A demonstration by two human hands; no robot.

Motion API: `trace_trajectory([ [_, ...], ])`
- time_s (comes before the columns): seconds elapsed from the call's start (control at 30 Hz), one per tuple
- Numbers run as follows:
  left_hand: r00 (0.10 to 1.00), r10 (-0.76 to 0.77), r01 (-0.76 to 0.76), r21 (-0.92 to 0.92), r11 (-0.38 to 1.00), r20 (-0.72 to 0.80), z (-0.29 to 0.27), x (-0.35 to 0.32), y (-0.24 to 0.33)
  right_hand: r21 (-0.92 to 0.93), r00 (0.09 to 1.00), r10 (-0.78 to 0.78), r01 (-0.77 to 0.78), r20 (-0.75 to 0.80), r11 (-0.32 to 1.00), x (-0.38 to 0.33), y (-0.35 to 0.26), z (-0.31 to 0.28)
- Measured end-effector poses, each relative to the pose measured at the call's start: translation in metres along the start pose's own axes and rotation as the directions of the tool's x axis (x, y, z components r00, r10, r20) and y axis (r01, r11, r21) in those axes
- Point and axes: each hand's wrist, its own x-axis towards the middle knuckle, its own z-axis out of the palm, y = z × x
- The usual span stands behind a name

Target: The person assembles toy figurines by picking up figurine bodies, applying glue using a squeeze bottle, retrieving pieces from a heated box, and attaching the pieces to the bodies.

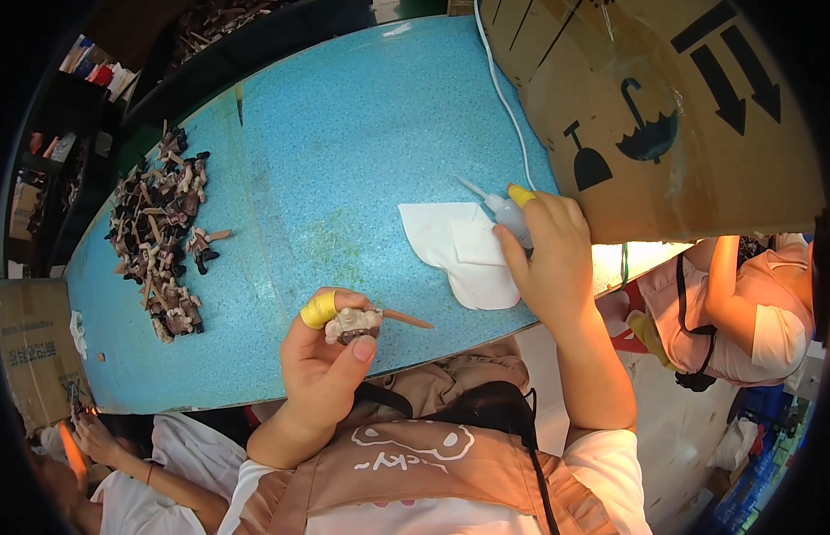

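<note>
Between thumb and fingers, my left hand (321,357) pinches a small figurine (351,326), pale on top and dark below. A thin brown stick-like piece (408,318) juts from it to the right. Yellow tape wraps one finger on each hand. Farther right, my right hand (553,254) is closed round a small translucent squeeze bottle (507,214) with a thin nozzle pointing up and left. Partly beneath that bottle and hand lies a white sheet (433,234) with a folded white square (477,242) on it.
A pile of similar figurines (170,209) covers the table's left side. A large cardboard box (647,98) stands at the right edge, a white cable (509,102) beside it. Another carton (36,348) is at far left. Two other people sit nearby, lower left and right.
</note>
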Motion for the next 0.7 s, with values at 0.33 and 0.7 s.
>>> trace_trajectory([
  [0.33, 0.998, 0.020, -0.017, 0.047, 0.999, -0.052, 0.010, 0.001, 0.000, 0.454, 0.966, 0.247, -0.189, -0.071, 0.871, 0.026, 0.021, 0.016],
  [0.7, 0.997, 0.050, -0.043, 0.134, 0.990, -0.054, 0.022, 0.007, 0.001, 0.144, 0.636, -0.075, 0.286, -0.768, 0.947, -0.027, 0.020, -0.032],
])
